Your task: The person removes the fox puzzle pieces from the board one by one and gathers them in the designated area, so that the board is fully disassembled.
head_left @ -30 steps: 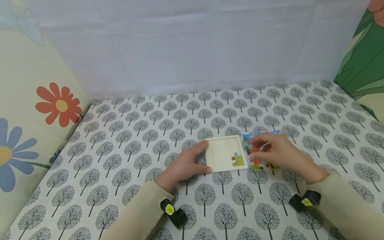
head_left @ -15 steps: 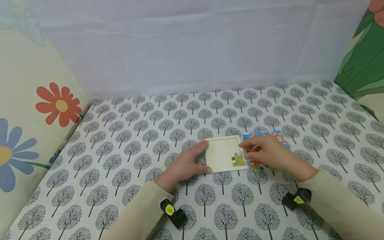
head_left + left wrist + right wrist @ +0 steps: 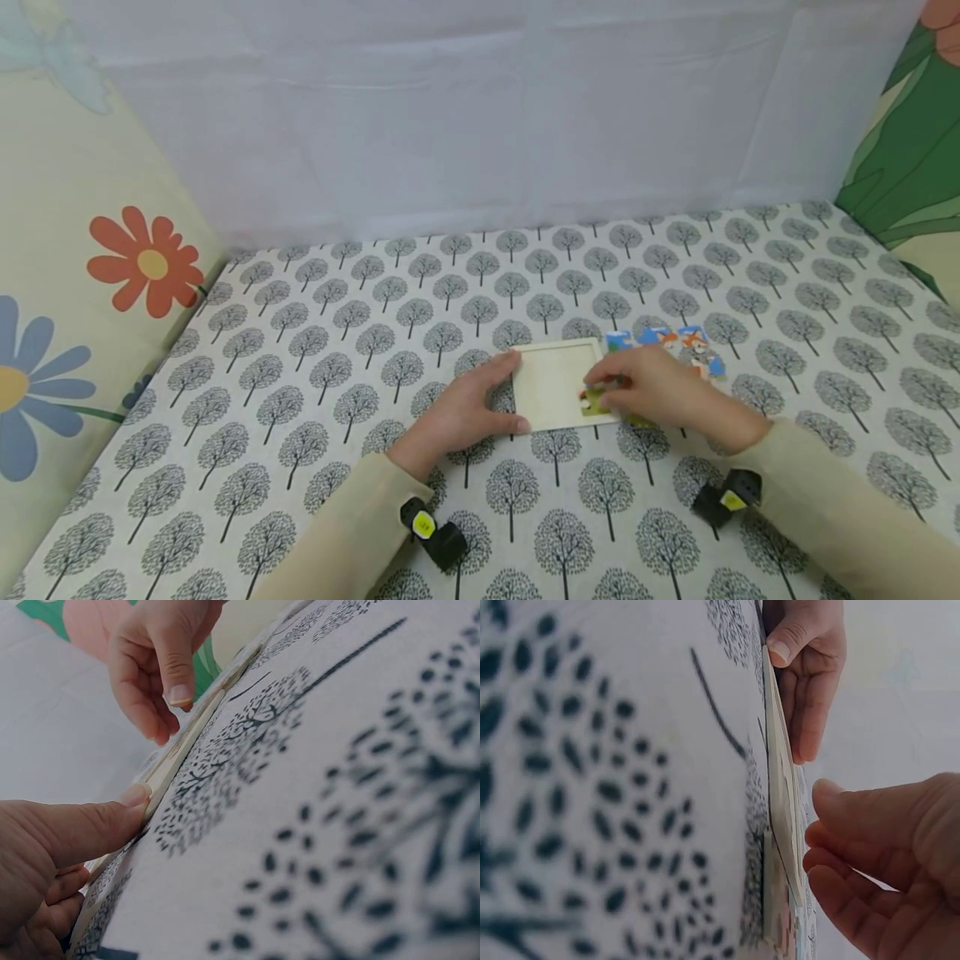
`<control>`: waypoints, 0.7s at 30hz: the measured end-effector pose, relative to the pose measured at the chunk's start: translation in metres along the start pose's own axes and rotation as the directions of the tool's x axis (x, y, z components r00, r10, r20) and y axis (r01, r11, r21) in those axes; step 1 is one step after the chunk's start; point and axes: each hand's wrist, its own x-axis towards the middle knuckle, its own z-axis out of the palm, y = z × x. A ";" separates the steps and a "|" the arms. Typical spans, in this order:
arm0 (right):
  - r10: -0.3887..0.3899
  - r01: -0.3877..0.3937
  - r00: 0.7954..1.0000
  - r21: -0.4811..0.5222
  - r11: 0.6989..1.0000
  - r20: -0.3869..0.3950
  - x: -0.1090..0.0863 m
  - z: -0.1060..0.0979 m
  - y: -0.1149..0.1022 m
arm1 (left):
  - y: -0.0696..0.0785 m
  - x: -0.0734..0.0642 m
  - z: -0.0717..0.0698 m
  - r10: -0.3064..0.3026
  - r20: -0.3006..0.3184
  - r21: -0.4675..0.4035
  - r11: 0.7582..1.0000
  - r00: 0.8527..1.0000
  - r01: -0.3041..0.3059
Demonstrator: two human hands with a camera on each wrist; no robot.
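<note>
A shallow wooden puzzle tray (image 3: 547, 387) lies flat on the patterned cloth in the head view. My left hand (image 3: 472, 404) holds its left side, thumb at the near corner and index finger at the far one. One green puzzle piece (image 3: 589, 405) sits in the tray's near right corner. Over that corner is my right hand (image 3: 660, 387), its thumb and fingers loosely bent around the piece's right part. The right wrist view shows the thumb (image 3: 847, 799) apart from the fingers just above the tray edge (image 3: 784, 787), nothing visible between them.
Several colourful puzzle pieces (image 3: 693, 337) with orange, white and blue pictures lie right of the tray, partly hidden by the right hand. The tree-print cloth (image 3: 375, 342) covers the table. A white backdrop (image 3: 480, 125) stands behind, with flower-print panels (image 3: 67, 250) at the sides.
My right hand has moved left and slightly toward me, from above the loose pieces to the tray's near right corner. My left hand and the tray have stayed in place.
</note>
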 end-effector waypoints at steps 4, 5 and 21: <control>-0.022 0.023 1.000 -0.029 0.999 0.012 0.001 0.002 -0.001 | 0.000 0.000 0.000 0.001 0.002 0.000 1.000 1.000 -0.001; -0.019 0.019 1.000 -0.032 0.999 0.018 0.002 0.002 -0.002 | 0.000 0.000 0.000 0.002 0.002 -0.001 1.000 1.000 -0.002; 0.035 -0.033 0.996 -0.026 0.999 0.084 0.006 0.004 -0.006 | 0.000 0.001 -0.001 0.006 0.012 0.017 1.000 1.000 -0.006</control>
